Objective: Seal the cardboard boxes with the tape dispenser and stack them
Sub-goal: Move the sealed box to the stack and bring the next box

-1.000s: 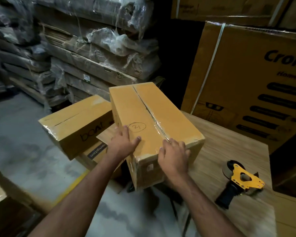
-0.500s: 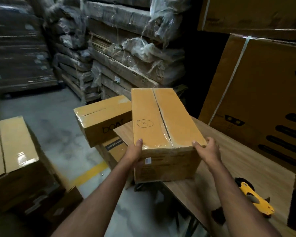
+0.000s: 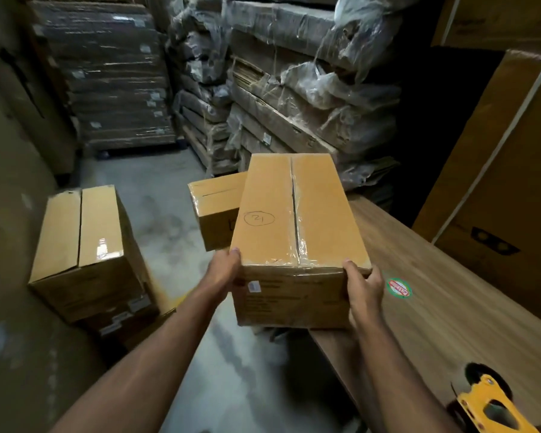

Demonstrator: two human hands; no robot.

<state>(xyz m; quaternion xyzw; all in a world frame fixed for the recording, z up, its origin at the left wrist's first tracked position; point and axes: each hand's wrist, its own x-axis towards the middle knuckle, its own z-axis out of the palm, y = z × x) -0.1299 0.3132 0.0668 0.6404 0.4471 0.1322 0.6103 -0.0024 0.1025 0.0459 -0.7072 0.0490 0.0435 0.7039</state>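
At the far left, on the concrete floor (image 3: 156,198), a stack of sealed cardboard boxes (image 3: 85,245) stands, its top box taped along the middle seam and catching a glint of light. Farther right and deeper in, a smaller taped box (image 3: 214,210) sits tilted, partly hidden behind the carried box.

The left hand (image 3: 224,270) grips the near left corner of the carried box (image 3: 294,232), thumb tip over the top edge and the other fingers hidden round the left side. This box is long and narrow, running away from the person, with clear tape down its centre seam and a circled "21" handwritten on the left flap. Its near end hangs off the near left corner of the worktop (image 3: 434,307); whether its far part rests on the wood cannot be told. The right hand (image 3: 364,285) clamps the near right corner, thumb on the near end face by the top edge and fingers wrapped round the right side. So the box lies between the two hands, held at its near end, most of its length beyond them.

On the worktop just right of that hand is a round red-and-green sticker (image 3: 398,288). At the near right edge lies the yellow tape dispenser (image 3: 494,407), well apart from both hands.
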